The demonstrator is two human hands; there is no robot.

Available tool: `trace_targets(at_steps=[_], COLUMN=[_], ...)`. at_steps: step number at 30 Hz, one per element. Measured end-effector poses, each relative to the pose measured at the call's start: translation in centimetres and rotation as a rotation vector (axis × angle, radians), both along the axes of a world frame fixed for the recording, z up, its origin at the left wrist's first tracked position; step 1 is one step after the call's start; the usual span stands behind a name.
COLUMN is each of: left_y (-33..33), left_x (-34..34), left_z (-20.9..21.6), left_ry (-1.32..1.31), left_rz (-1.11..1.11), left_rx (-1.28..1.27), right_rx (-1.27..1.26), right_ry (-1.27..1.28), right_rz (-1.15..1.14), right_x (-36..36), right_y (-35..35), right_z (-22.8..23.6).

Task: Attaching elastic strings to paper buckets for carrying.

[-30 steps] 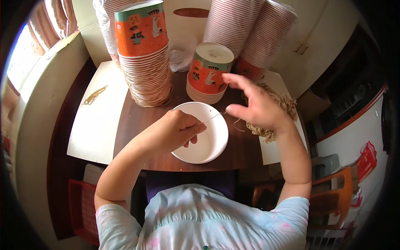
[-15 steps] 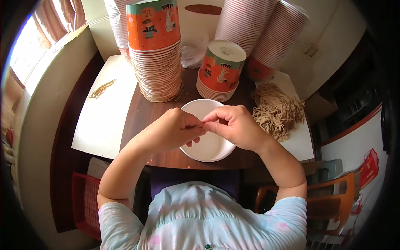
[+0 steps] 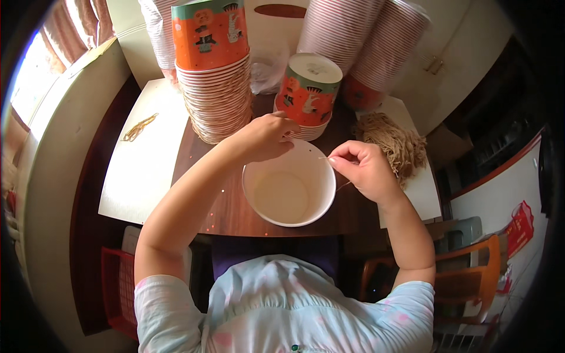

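Note:
In front of me on the table stands a white paper bucket [image 3: 282, 197], its open mouth up and a small dark hole high in its far inner wall. Over its far-left rim lies my left hand [image 3: 266, 138], fingers curled around the edge and partly hidden. Just outside the right rim, my right hand [image 3: 363, 167] pinches a thin beige cord [image 3: 323, 157] between thumb and forefinger. One cord end points toward the bucket; another strand hangs below the hand. Behind the right hand is a loose heap of beige cords [image 3: 395, 144].
A tall stack of orange and green paper buckets [image 3: 213, 88] with cords around it stands far left. Beyond my bucket is a shorter upside-down stack [image 3: 309, 94]. Wrapped bucket stacks [image 3: 385, 53] lean at the back right. A few cords [image 3: 140, 127] lie on the white left leaf.
My hands have moved apart from above the bucket. The left went to the far rim, and the right drew rightward with the cord. The bucket's hole now shows.

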State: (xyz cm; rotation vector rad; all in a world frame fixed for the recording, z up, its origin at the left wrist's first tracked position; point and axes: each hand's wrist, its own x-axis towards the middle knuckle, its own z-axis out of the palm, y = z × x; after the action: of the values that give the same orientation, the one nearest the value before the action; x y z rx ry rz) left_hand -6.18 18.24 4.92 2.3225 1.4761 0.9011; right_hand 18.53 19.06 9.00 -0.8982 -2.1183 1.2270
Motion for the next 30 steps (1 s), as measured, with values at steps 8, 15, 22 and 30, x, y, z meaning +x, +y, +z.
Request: trace_targets(at_steps=[8, 15, 22, 30], left_y=[-5.3, -10.8, -10.2, -8.7], left_x=[1.5, 3.5, 1.9, 1.0], left_z=[1.0, -1.7, -2.2, -3.3], left_ry=[-0.197, -0.761, -0.782, -0.653], left_rz=[0.290, 0.315, 0.376, 0.387], left_rx=[-0.301, -0.427, -0.501, -0.471], right_rx=[-0.021, -0.322, -0.314, -0.236], right_ry=[0.002, -0.036, -0.131, -0.124], right_rz=[-0.024, 0.132, 0.074, 0.064], right_x=[1.9, -2.9, -5.1, -6.0], right_y=[0.3, -0.6, 0.3, 0.9], right_z=[0.6, -2.7, -5.0, -5.9])
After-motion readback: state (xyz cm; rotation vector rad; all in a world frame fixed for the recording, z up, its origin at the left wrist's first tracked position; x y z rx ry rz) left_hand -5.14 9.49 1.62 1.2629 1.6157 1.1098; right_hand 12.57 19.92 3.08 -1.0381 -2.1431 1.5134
